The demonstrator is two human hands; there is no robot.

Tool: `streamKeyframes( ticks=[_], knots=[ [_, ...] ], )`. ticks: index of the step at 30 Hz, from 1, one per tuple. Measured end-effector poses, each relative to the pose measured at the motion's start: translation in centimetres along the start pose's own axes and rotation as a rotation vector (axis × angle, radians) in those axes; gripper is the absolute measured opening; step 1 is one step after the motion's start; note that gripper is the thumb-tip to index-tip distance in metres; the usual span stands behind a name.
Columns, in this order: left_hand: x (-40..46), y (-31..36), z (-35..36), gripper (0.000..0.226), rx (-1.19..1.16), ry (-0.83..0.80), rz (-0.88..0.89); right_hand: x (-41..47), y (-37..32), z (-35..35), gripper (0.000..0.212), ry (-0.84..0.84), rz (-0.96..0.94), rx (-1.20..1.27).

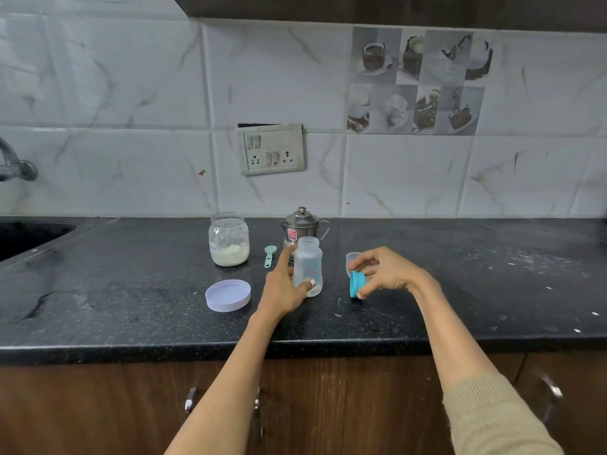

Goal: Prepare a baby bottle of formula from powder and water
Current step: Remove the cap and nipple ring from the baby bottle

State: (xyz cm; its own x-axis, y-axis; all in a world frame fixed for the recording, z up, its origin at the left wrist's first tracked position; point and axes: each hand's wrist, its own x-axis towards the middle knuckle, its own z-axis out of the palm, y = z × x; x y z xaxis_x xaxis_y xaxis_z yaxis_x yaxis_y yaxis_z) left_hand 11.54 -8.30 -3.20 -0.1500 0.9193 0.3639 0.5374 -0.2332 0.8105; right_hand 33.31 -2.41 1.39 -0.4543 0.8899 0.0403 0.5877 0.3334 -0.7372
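A clear baby bottle [308,262] stands upright and uncapped on the black counter, with a little powder at its bottom. My left hand [285,284] wraps its lower body. My right hand [386,270] holds the bottle's teal screw ring [356,284], tilted on edge, just right of the bottle. A clear cap [352,258] sits behind those fingers. The open glass jar of formula powder [229,239] stands to the left, its lilac lid [228,295] lying in front of it. A teal scoop [269,255] lies between jar and bottle. A lidded steel pot [302,226] stands behind the bottle.
A sink [29,238] is set into the counter at far left, with a tap [14,165] above it. A switch and socket plate [271,149] is on the tiled wall. White specks dot the counter [492,274] at right. Cabinet doors with handles sit below the front edge.
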Motion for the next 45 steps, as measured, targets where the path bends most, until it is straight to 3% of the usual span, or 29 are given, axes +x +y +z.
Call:
streamKeyframes(
  ticks=[14,24,33,37,45],
  knots=[
    [-0.1,-0.2,0.0,0.079,-0.031,0.002,0.011,-0.6,0.6,0.2,0.052,0.081,-0.051,0.137],
    [-0.4,0.1,-0.2,0.09,-0.127,0.003,0.005,-0.7,-5.5,-1.7,0.049,0.148,-0.193,0.129],
    [1.9,1.1,-6.8,0.094,-0.218,0.327,0.052,4.6,-14.0,2.2,0.024,0.302,-0.376,0.093],
    [3.7,-0.9,-10.1,0.1,-0.179,0.498,-0.003,8.0,-16.5,5.9,0.025,0.37,-0.266,0.046],
    [6.0,-6.4,-11.4,0.114,-0.072,0.427,-0.192,13.3,-14.6,12.9,0.031,0.352,0.067,-0.272]
  ],
)
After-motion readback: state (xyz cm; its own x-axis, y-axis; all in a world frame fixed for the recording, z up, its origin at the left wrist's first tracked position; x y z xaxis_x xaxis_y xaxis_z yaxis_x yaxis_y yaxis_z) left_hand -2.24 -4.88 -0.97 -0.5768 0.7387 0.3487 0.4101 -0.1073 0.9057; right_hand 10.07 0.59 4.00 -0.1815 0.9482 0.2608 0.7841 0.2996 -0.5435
